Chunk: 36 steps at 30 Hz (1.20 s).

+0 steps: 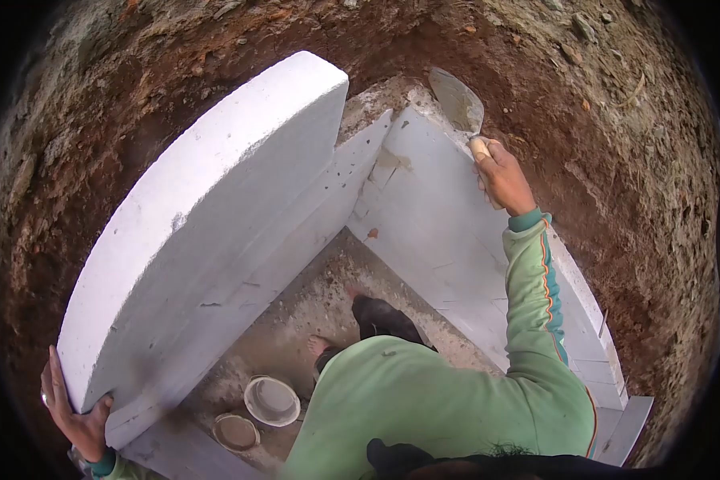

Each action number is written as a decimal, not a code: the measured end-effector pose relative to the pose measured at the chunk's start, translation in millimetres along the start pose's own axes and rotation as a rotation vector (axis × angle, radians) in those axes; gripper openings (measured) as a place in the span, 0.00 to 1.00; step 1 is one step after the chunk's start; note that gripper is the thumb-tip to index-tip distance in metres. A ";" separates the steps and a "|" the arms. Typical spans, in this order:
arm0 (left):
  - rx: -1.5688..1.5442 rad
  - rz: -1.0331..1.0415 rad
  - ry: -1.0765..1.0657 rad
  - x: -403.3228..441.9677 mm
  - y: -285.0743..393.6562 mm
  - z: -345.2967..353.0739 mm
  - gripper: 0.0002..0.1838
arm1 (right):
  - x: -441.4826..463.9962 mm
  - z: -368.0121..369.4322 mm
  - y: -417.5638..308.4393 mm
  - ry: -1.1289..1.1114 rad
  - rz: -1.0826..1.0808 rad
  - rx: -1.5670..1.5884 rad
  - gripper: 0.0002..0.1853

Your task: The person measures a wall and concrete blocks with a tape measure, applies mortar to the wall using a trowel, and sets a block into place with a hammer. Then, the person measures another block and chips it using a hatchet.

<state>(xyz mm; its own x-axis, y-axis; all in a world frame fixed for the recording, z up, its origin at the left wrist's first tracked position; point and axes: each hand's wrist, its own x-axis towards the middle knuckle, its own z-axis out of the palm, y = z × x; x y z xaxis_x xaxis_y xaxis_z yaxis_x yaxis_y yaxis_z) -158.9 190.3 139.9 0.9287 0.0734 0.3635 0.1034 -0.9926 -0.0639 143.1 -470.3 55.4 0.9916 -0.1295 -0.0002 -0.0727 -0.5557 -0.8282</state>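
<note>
While the right hand [504, 178] closes around the wooden handle of a trowel [458, 102] at the upper right of the frame, the left hand [76, 416] is spread wide at the lower left, clasping the near end of a long white block [216, 164]; the thumb lies on its inner face and the fingers on the outer side, probably to keep this end steady. The block stands on edge along the top of the left wall [340, 188]; its far end stops short of the corner, where a rough strip of the wall top remains bare. The trowel blade lies over the top of the right wall [440, 208], beside the earth bank [624, 152]; whether it touches the wall, I cannot tell. The handle points back to the wrist, which seems convenient for reaching this corner; at the lower centre-left, a larger bucket [248, 398] and a smaller bucket [230, 415] sit side by side, perhaps to be within easy reach.
</note>
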 end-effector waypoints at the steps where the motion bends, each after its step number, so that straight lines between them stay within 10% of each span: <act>1: 0.007 0.006 -0.003 -0.3 -0.2 -0.3 0.59 | 3.2 -2.1 1.6 0.002 -0.015 -0.044 0.15; 10: 0.077 0.047 -0.054 -4.1 -16.6 2.5 0.58 | 99.1 -30.7 -6.0 -0.350 0.116 -0.015 0.11; 16: 0.104 0.049 -0.076 -9.0 -28.5 6.8 0.57 | 27.0 -94.4 -54.1 -0.176 -0.323 -0.332 0.27; 19: 0.079 0.040 -0.065 -10.2 -31.3 9.4 0.57 | 28.7 -113.4 -92.2 0.219 -0.612 -1.135 0.20; 26: 0.140 0.040 -0.076 -18.4 -46.7 19.2 0.60 | 32.5 -70.2 -208.7 0.365 -1.048 -1.633 0.12; 33: 0.059 -0.010 -0.111 -29.4 -67.4 26.1 0.64 | 88.6 15.6 -270.2 0.131 -0.484 -1.999 0.26; 36: 0.063 -0.026 -0.102 -32.7 -58.1 30.6 0.64 | 27.1 9.9 -299.2 0.216 -0.548 -1.971 0.14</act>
<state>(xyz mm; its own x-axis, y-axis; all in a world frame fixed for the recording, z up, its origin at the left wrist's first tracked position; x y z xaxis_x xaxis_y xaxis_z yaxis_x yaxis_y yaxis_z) -184.4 248.6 103.3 0.9564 0.1113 0.2699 0.1470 -0.9824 -0.1155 192.8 -299.5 297.6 0.9303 0.3304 0.1591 0.0248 -0.4896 0.8716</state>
